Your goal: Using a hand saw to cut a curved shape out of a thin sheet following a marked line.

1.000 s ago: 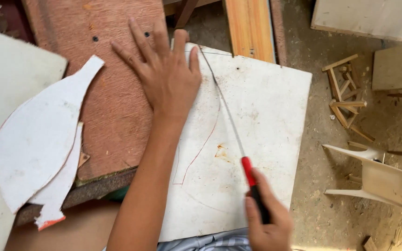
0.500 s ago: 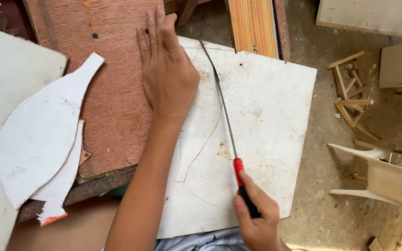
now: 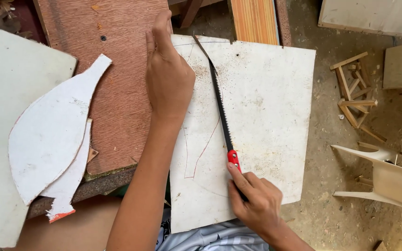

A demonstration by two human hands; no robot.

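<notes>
Head view: left hand [image 3: 168,76] lay flat, palm down, fingers together and pointing far, pressing the left far part of the white board [image 3: 261,121], its edge over the reddish-brown panel [image 3: 117,69] beside it. Right hand [image 3: 257,204] was clamped on the red handle of the handsaw [image 3: 220,109], index finger stretched along the grip. Blade ran from the handle near centre up to the board's far edge, lying on the sheet just right of the left hand. Sawdust sat along the blade line. A red pencil curve showed on the board between forearm and blade. To the left, a white fish-shaped cut-out [image 3: 52,135] rested on the panel over a second offcut. Right, on the dusty floor: a small wooden frame [image 3: 354,93] and a pale chair-like piece [image 3: 387,179].
</notes>
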